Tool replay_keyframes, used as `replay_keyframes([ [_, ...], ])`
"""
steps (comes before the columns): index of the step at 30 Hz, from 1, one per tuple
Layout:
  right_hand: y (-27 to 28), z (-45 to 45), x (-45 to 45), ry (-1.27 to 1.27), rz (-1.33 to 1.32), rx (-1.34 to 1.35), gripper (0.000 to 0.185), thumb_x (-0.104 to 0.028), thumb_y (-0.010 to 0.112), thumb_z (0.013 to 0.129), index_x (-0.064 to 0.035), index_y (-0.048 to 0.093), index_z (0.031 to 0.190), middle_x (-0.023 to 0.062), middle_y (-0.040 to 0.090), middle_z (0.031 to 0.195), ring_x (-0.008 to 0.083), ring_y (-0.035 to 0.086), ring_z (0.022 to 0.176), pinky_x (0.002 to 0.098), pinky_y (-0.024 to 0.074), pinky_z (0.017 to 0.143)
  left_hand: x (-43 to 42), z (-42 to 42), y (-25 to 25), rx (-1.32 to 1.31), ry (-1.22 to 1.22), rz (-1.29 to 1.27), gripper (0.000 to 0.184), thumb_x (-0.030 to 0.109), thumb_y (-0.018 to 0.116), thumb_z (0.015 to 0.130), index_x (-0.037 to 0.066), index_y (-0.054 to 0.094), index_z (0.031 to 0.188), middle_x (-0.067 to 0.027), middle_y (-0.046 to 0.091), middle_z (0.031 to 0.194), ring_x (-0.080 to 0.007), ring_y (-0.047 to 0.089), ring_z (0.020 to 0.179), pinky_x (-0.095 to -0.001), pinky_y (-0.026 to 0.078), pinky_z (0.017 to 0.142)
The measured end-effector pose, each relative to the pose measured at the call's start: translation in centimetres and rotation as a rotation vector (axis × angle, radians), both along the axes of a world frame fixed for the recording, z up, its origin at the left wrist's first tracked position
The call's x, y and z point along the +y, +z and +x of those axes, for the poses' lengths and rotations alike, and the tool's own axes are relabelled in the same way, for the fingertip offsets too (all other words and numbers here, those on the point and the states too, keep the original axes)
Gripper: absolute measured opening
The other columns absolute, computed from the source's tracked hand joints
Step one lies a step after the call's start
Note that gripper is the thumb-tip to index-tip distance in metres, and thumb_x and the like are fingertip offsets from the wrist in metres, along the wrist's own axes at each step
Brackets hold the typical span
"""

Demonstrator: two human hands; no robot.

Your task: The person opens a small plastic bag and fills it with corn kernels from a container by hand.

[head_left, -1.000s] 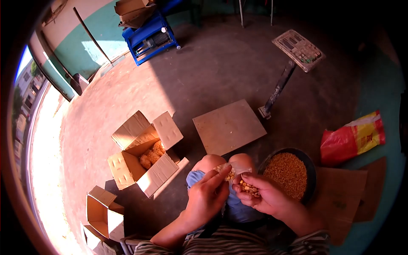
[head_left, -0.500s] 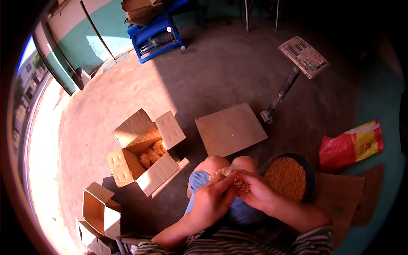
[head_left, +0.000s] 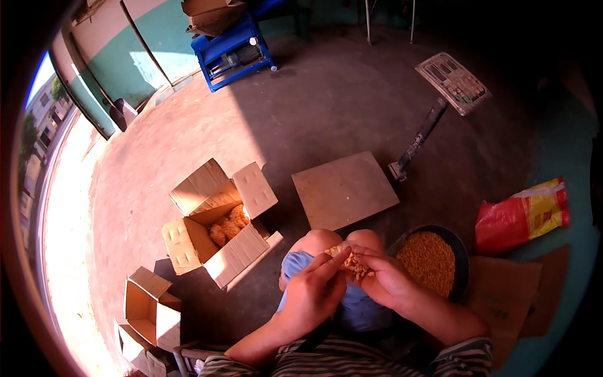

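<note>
Above my knees, my left hand (head_left: 314,286) pinches a small clear plastic bag (head_left: 336,250) with pale yellow kernels in it. Close against it on the right, my right hand (head_left: 384,276) is curled around a handful of kernels (head_left: 359,270), and its thumb and fingertips meet the bag's edge. The bag's mouth is hidden between the fingers. A dark round basin (head_left: 463,261) full of golden kernels (head_left: 427,261) stands just right of my right hand.
An open carton (head_left: 239,254) holding orange-brown bundles stands left; another open carton (head_left: 141,308) is lower left. Ahead are a platform scale (head_left: 345,188) and its display (head_left: 453,81). A red-yellow sack (head_left: 521,217) and flat cardboard (head_left: 505,295) lie right. A blue machine (head_left: 229,53) stands behind.
My hands have come together; the right hand with its kernels has moved up against the bag. The bag's clear part, spread out earlier, is now mostly covered by fingers. The view has shifted slightly.
</note>
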State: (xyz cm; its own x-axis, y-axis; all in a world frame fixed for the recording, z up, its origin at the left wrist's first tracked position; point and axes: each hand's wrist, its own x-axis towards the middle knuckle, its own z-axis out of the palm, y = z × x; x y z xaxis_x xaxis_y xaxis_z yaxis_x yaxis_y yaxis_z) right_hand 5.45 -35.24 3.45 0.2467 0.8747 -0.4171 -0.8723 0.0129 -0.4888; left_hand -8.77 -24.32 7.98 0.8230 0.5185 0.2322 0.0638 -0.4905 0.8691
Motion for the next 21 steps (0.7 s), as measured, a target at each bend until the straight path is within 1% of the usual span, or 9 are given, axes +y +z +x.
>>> replay_keyframes([
  [1, 0.2, 0.0, 0.0, -0.016, -0.028, -0.02, 0.031, -0.008, 0.042, 0.102, 0.0014, 0.051, 0.13, 0.0107, 0.058, 0.122, 0.0188, 0.058, 0.113, 0.0349, 0.05, 0.096, 0.1, 0.0, 0.0, 0.0, -0.005, -0.002, 0.042, -0.003, 0.065, 0.084, 0.001, 0.062, 0.126, -0.0131, 0.065, 0.1, -0.0243, 0.067, 0.073, -0.0304, 0.053, 0.064],
  [3, 0.0, 0.2, -0.2, -0.025, -0.019, -0.035, 0.032, -0.007, 0.041, 0.102, 0.0019, 0.051, 0.131, 0.0109, 0.058, 0.123, 0.0188, 0.057, 0.113, 0.0342, 0.0498, 0.096, 0.2, -0.1, -0.1, 0.007, 0.004, -0.012, 0.042, -0.004, 0.064, 0.084, 0.001, 0.062, 0.126, -0.0116, 0.064, 0.096, -0.0207, 0.065, 0.069, -0.0284, 0.052, 0.062],
  [6, 0.7, 0.5, -0.3, -0.019, -0.015, -0.066, 0.032, -0.007, 0.04, 0.102, 0.0023, 0.052, 0.131, 0.0109, 0.058, 0.123, 0.0184, 0.057, 0.113, 0.0328, 0.0496, 0.097, 0.2, 0.0, -0.3, -0.01, 0.014, 0.013, 0.041, -0.004, 0.064, 0.084, 0.001, 0.063, 0.125, -0.0105, 0.063, 0.093, -0.0191, 0.064, 0.067, -0.0275, 0.051, 0.061],
  [8, 0.9, 0.6, -0.4, -0.013, -0.021, -0.079, 0.032, -0.006, 0.04, 0.102, 0.0022, 0.053, 0.13, 0.0106, 0.058, 0.123, 0.018, 0.057, 0.113, 0.0322, 0.0496, 0.097, 0.3, 0.0, -0.1, -0.002, 0.01, 0.013, 0.041, -0.004, 0.064, 0.083, 0.002, 0.063, 0.124, -0.0103, 0.063, 0.093, -0.0192, 0.064, 0.067, -0.0276, 0.051, 0.061],
  [10, 0.8, 0.7, -0.6, -0.084, -0.028, -0.033, 0.029, -0.004, 0.044, 0.1, 0.0036, 0.055, 0.127, 0.0131, 0.059, 0.126, 0.0215, 0.058, 0.114, 0.0355, 0.0485, 0.102, 0.3, 0.0, -0.1, 0.005, 0.007, 0.013, 0.041, -0.003, 0.064, 0.083, 0.002, 0.064, 0.123, -0.0101, 0.063, 0.092, -0.0193, 0.064, 0.067, -0.0277, 0.051, 0.061],
  [13, 0.5, 1.2, -1.0, -0.066, -0.012, -0.062, 0.027, -0.004, 0.045, 0.1, 0.0035, 0.057, 0.123, 0.0121, 0.059, 0.123, 0.0207, 0.058, 0.114, 0.0348, 0.0488, 0.101, 0.3, -0.1, -0.2, 0.011, 0.01, 0.012, 0.041, -0.003, 0.064, 0.083, 0.003, 0.064, 0.123, -0.0091, 0.063, 0.092, -0.0191, 0.064, 0.066, -0.0281, 0.051, 0.06],
  [16, 1.4, 1.4, -1.0, -0.034, -0.002, -0.094, 0.024, -0.003, 0.045, 0.1, 0.0027, 0.058, 0.12, 0.0114, 0.06, 0.121, 0.0194, 0.058, 0.114, 0.0339, 0.0488, 0.101, 0.3, 0.0, 0.0, 0.037, 0.002, 0.011, 0.041, -0.002, 0.064, 0.083, 0.005, 0.064, 0.123, -0.0086, 0.063, 0.091, -0.0196, 0.064, 0.065, -0.0285, 0.051, 0.059],
  [18, 2.1, 1.3, -0.9, -0.035, -0.021, -0.09, 0.024, -0.003, 0.046, 0.1, 0.0025, 0.058, 0.121, 0.0112, 0.06, 0.121, 0.019, 0.058, 0.113, 0.0335, 0.0488, 0.1, 0.1, 0.2, 0.0, -0.011, 0.02, -0.015, 0.041, -0.008, 0.061, 0.083, 0.001, 0.065, 0.122, -0.0058, 0.056, 0.078, -0.011, 0.054, 0.063, -0.0245, 0.045, 0.059],
  [21, 2.0, 1.3, -1.0, -0.03, -0.047, -0.1, 0.024, -0.004, 0.048, 0.1, 0.002, 0.057, 0.121, 0.0106, 0.06, 0.121, 0.0181, 0.058, 0.113, 0.0336, 0.0486, 0.1, 0.1, 0.2, 0.1, 0.01, 0.03, -0.008, 0.039, -0.008, 0.061, 0.083, 0.0, 0.066, 0.12, -0.0059, 0.056, 0.078, -0.0109, 0.054, 0.063, -0.0243, 0.045, 0.059],
])
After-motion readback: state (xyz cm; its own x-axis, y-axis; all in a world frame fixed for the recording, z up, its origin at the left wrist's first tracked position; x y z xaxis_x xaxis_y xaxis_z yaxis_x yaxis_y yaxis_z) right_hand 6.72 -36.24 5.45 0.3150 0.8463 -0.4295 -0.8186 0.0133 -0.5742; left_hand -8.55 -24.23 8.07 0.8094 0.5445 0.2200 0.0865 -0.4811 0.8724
